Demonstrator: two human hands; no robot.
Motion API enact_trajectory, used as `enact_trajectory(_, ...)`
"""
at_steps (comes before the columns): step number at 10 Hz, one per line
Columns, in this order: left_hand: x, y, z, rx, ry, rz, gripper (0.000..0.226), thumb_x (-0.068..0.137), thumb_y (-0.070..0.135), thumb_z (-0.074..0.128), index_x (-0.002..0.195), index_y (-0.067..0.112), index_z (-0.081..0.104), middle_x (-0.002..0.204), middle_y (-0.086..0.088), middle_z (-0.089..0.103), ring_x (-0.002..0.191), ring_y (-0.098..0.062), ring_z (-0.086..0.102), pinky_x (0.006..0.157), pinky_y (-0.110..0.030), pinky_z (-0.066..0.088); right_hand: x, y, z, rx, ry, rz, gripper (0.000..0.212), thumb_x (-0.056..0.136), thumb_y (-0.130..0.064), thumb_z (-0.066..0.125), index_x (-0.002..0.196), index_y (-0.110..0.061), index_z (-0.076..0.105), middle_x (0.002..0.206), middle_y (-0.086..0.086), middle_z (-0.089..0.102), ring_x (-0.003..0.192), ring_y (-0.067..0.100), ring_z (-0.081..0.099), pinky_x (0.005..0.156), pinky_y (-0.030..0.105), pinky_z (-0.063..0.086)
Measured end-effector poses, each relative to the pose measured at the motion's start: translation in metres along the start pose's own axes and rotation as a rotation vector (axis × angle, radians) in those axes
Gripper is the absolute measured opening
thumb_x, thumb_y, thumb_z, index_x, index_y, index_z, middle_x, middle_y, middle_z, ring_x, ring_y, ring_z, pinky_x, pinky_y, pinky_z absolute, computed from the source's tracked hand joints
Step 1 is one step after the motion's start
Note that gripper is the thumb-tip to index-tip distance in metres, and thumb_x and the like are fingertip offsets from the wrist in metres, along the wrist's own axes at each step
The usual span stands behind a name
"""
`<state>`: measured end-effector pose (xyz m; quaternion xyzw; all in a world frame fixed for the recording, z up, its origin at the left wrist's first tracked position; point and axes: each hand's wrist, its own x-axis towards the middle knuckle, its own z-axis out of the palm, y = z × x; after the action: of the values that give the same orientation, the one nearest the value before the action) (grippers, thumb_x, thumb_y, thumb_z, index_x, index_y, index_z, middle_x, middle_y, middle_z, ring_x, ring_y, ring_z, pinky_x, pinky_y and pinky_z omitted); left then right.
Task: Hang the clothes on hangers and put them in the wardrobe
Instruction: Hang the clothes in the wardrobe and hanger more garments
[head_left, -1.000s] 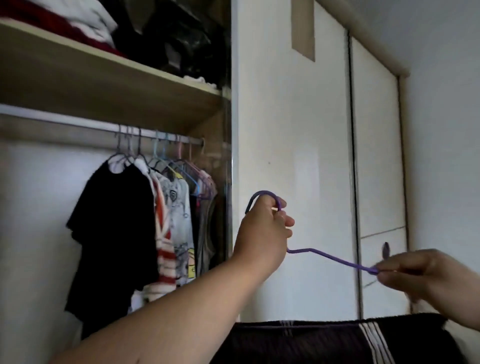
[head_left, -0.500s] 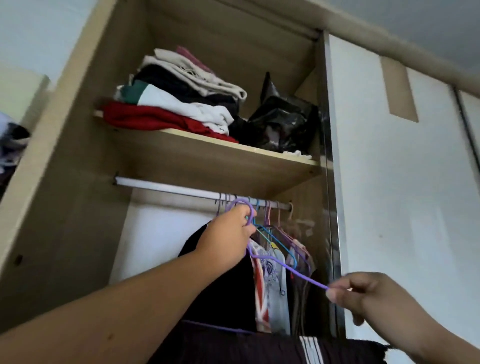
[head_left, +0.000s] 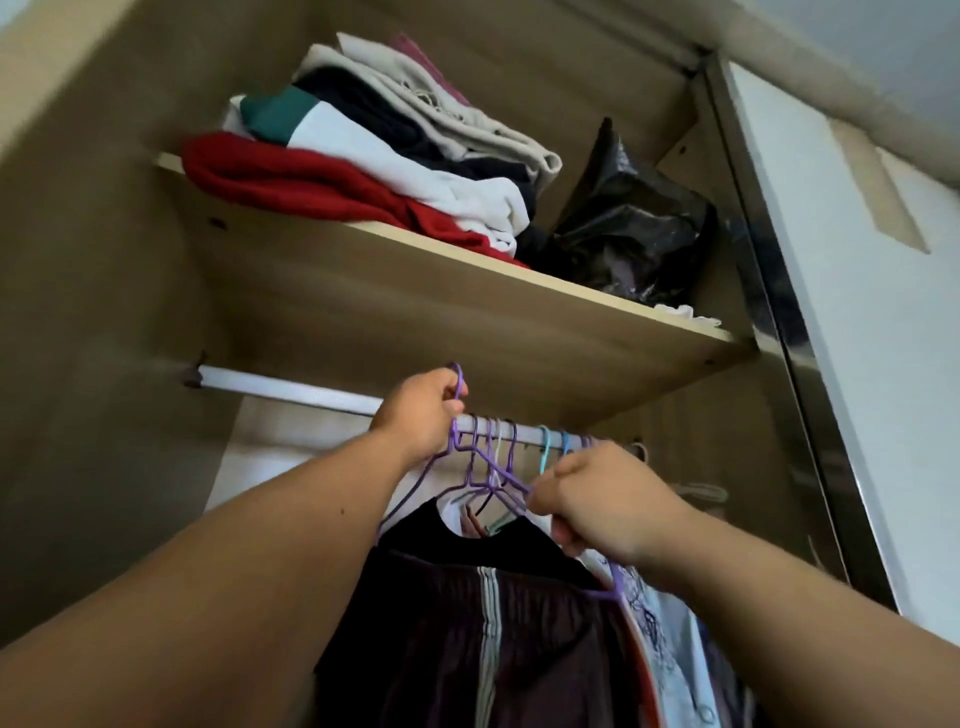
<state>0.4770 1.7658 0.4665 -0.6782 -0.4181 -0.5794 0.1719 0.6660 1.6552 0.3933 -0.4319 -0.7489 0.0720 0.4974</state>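
Purple hanger (head_left: 415, 488) slopes down from our left hand (head_left: 421, 410), which grips its hook just over the rail (head_left: 291, 387), to our right hand (head_left: 597, 499), pinching its shoulder below.

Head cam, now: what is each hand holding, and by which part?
Both hold the same purple hanger. The left hand grips it at the hook, and the right hand pinches its right arm.

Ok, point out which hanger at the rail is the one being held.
The purple hanger at the left end: the left hand grips its hook above the rail, the right hand pinches its shoulder. The other hangers are hooked on the rail.
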Motion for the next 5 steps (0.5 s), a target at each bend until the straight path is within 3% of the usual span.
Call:
enact_trajectory(1, 0.028, -0.025, 0.009, 0.105, 0.037, 0.005, 0.02, 0.089, 0.021, 0.06, 0.108, 0.022, 0.064, 0.111, -0.006, 0.064, 0.099, -0.026, 0.057, 0.089, -0.034, 0.047, 0.033, 0.0, 0.025, 0.033, 0.084, -0.012, 0.02, 0.08, -0.01, 0.059, 0.061, -0.013, 0.057, 0.05, 0.001, 0.056, 0.041, 0.013, 0.053, 0.044, 0.02, 0.046)
enact_trajectory(2, 0.042, -0.044, 0.022, 0.281, 0.048, 0.042, 0.021, 0.089, 0.032, 0.059, 0.11, 0.028, 0.062, 0.116, -0.004, 0.06, 0.106, -0.029, 0.05, 0.09, -0.038, 0.044, 0.051, -0.003, 0.041, 0.088, 0.164, 0.008, 0.018, 0.08, -0.011, 0.058, 0.061, -0.013, 0.058, 0.057, 0.004, 0.06, 0.053, 0.014, 0.058, 0.056, 0.023, 0.052)
enact_trajectory(3, 0.043, -0.062, 0.039, 0.441, 0.062, 0.133, 0.028, 0.09, 0.039, 0.055, 0.117, 0.036, 0.058, 0.13, 0.004, 0.051, 0.117, -0.026, 0.042, 0.094, -0.038, 0.035, 0.065, 0.001, 0.052, -0.201, 0.064, -0.084, 0.007, 0.081, -0.009, 0.055, 0.077, -0.011, 0.06, 0.083, 0.011, 0.069, 0.085, 0.027, 0.066, 0.075, 0.029, 0.054)
enact_trajectory(4, 0.038, -0.076, 0.055, 0.541, 0.088, 0.196, 0.037, 0.087, 0.042, 0.057, 0.123, 0.037, 0.055, 0.134, 0.007, 0.05, 0.123, -0.022, 0.04, 0.106, -0.042, 0.022, 0.073, 0.013, 0.061, -0.01, 0.177, 0.044, 0.013, 0.083, -0.012, 0.057, 0.07, -0.013, 0.057, 0.074, 0.01, 0.063, 0.08, 0.03, 0.069, 0.071, 0.028, 0.056)
enact_trajectory(5, 0.03, -0.083, 0.062, 0.499, 0.186, 0.193, 0.044, 0.082, 0.036, 0.06, 0.125, 0.03, 0.053, 0.128, 0.003, 0.055, 0.125, -0.021, 0.041, 0.111, -0.042, 0.018, 0.078, 0.025, 0.07, -0.072, 0.091, 0.063, 0.012, 0.083, -0.012, 0.059, 0.071, -0.012, 0.061, 0.057, 0.003, 0.058, 0.045, 0.014, 0.058, 0.047, 0.018, 0.048)
